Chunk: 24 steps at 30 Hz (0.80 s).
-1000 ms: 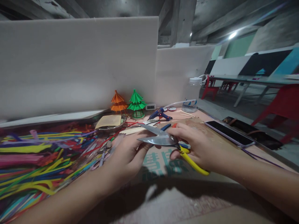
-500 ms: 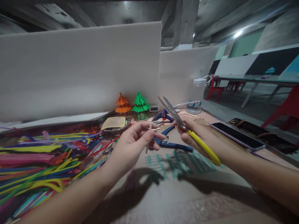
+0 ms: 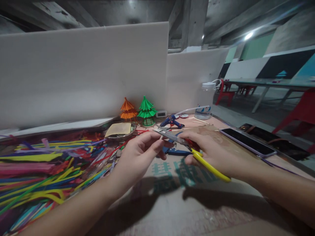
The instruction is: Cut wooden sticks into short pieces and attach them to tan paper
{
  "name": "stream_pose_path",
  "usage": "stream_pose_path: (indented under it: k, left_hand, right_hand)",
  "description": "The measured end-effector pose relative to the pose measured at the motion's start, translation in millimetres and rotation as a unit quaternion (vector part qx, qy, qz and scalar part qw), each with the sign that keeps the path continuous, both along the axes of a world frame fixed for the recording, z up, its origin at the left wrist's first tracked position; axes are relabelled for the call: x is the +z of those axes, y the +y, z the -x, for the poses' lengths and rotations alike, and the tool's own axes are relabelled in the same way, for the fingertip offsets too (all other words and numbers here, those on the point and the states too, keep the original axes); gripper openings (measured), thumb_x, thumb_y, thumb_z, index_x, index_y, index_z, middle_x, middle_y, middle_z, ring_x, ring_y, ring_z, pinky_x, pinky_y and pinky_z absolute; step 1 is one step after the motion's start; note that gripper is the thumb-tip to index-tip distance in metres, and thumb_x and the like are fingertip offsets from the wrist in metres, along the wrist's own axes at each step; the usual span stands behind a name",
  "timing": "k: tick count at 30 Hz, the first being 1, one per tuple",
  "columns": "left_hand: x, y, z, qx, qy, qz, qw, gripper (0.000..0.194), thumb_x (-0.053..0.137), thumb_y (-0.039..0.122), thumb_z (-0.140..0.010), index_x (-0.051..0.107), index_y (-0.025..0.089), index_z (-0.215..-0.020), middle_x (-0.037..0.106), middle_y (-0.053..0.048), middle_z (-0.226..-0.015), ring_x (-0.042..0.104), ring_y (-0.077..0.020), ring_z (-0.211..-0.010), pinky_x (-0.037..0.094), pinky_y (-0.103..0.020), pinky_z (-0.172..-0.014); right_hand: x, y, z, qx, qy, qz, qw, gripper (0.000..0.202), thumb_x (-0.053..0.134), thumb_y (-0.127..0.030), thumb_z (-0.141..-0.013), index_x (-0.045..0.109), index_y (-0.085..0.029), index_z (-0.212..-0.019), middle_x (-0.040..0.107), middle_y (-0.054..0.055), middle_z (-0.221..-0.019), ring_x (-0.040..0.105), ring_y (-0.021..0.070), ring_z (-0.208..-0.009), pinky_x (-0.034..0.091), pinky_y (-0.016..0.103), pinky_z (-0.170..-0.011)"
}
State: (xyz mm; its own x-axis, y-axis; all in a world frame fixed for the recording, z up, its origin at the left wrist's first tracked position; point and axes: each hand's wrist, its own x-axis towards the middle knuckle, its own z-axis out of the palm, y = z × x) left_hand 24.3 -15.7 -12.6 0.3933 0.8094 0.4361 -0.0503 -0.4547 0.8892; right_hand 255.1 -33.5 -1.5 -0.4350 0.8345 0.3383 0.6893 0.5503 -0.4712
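The left grip (image 3: 141, 149) is closed in a pinch, thumb and fingers clamped on a thin pale stick (image 3: 161, 137), whose tip pokes up just above the thumb. The right grip (image 3: 209, 149) is wrapped around the yellow handle of the scissors (image 3: 210, 167), their blades pointing left toward the stick; whether the edges touch it, I cannot tell. Just beyond and between the two grips, blue-handled pliers (image 3: 178, 152) lie on a cardboard sheet (image 3: 197, 213) printed with green characters. Farther beyond the left grip stand a green tiered-roof model (image 3: 147, 113) and an orange tiered-roof model (image 3: 128, 111), with a blue glue gun (image 3: 169, 121) to their right. Left of the left grip spreads a heap of coloured strips (image 3: 36, 167). Beyond the right grip, a water bottle (image 3: 206, 98) stands on the counter (image 3: 220, 122), and a smartphone (image 3: 247, 141) lies to that grip's right.
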Motion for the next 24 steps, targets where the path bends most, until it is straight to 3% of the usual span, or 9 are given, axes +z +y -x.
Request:
stream_pose_path:
  k: [12,17,24]
  left_hand:
    - [-4.9,1.2,5.8,0.045,0.084,-0.131,0.987,0.014,0.060,0.024,-0.097,0.074,0.020,-0.095,0.068,0.000,-0.072,0.063,-0.0134,-0.068,0.051,-0.025,-0.065]
    - [-4.3,-0.1,8.3,0.075,0.134,-0.166,0.974,0.027,0.059,0.029,-0.098,0.069,0.019,-0.075,0.069,-0.003,-0.072,0.064,-0.0164,-0.070,0.047,-0.028,-0.065]
    - [-4.7,-0.9,8.2,0.076,0.144,-0.153,0.975,0.023,0.059,0.025,-0.095,0.071,0.019,-0.077,0.071,-0.002,-0.071,0.065,-0.0166,-0.069,0.049,-0.028,-0.066]
  right_hand:
    - [2.8,-3.5,-4.4,0.003,-0.073,-0.129,0.989,0.047,0.080,-0.045,-0.081,0.065,-0.024,-0.120,0.071,0.012,-0.119,0.068,0.0283,-0.100,0.057,0.038,-0.078]
    - [2.9,-4.4,-3.8,0.002,-0.091,-0.149,0.985,0.042,0.081,-0.045,-0.081,0.068,-0.022,-0.114,0.072,0.011,-0.108,0.068,0.0276,-0.098,0.055,0.037,-0.077]
    - [2.9,-4.3,-3.6,-0.014,-0.106,-0.125,0.986,0.038,0.082,-0.045,-0.080,0.070,-0.022,-0.108,0.071,0.006,-0.092,0.065,0.0228,-0.081,0.046,0.030,-0.065]
